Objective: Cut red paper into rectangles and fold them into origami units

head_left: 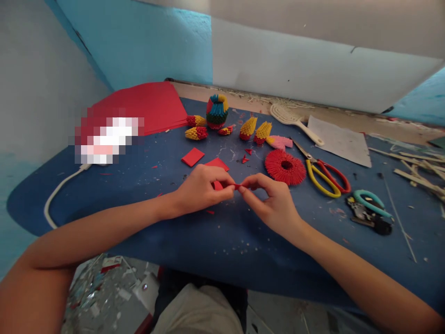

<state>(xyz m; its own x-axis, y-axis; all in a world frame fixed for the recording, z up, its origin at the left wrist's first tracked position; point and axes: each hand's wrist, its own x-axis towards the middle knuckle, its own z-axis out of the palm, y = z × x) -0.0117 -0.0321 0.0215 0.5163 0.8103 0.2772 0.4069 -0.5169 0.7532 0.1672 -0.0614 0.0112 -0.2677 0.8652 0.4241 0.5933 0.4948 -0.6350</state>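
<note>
Over the middle of the blue table, my left hand (205, 185) and my right hand (269, 199) meet, both pinching a small folded piece of red paper (237, 187) between thumbs and fingertips. Another bit of red shows inside the curl of my left hand. Just beyond that hand lie stacks of small red paper rectangles (192, 157). Two little folded red paper pieces (245, 158) rest past my fingertips. To the right of them sits a round red ring of folded paper pieces (285, 166), close to my right hand.
Yellow-handled scissors (323, 178) lie at the right, near a teal-handled tool (371, 208). Behind stand red-yellow folded-paper pieces (248, 128) and a multicoloured one (217, 111). A white hairbrush (295, 120), red paper sheets (156, 104) and a white cable (52, 195) are also on the table.
</note>
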